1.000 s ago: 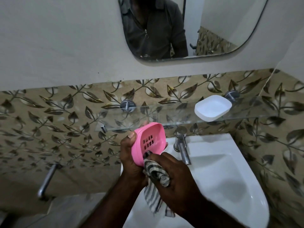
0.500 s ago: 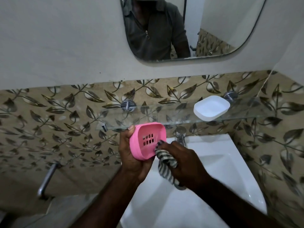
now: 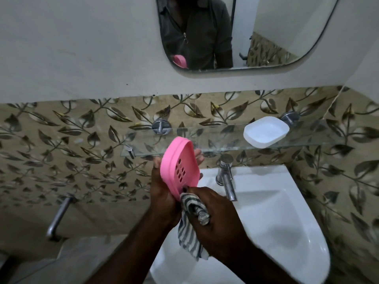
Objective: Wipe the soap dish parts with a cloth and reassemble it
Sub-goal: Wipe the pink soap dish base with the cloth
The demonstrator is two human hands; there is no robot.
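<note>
Tiled wall (image 3: 61, 152): leaf-patterned band across the whole view, with plain plaster above it.
Basin (image 3: 276, 222): white, filling the 4 to 6 o'clock part of the view, below the shelf.
Mirror (image 3: 266, 27): rounded, at 12 o'clock. It reflects a dark zipped top and a glimpse of pink.
Glass shelf (image 3: 215, 138): clear, fixed to the tiles on round metal mounts, running from the centre towards 3 o'clock.
Right hand (image 3: 217, 218): fingers curled tightly round the bunched cloth, pressing it to the lower edge of the tray.
Left hand (image 3: 162, 193): grips the tray from behind, thumb on its left rim, fingertips showing past its right rim.
Striped cloth (image 3: 190, 232): grey and white, wadded in the right hand. Its loose end hangs towards 6 o'clock over the basin rim.
Pink slotted tray (image 3: 180, 171): at the centre of the view, above the basin's left edge, tilted up on edge with its slotted face towards the camera.
White base (image 3: 265, 134): on the glass shelf at 2 o'clock from the tray, hollow side up, well apart from both hands.
Tap (image 3: 226, 179): chrome, at the basin's back rim, just at 3 o'clock from the tray.
Wall bar (image 3: 58, 216): slanted metal, at 8 o'clock.
</note>
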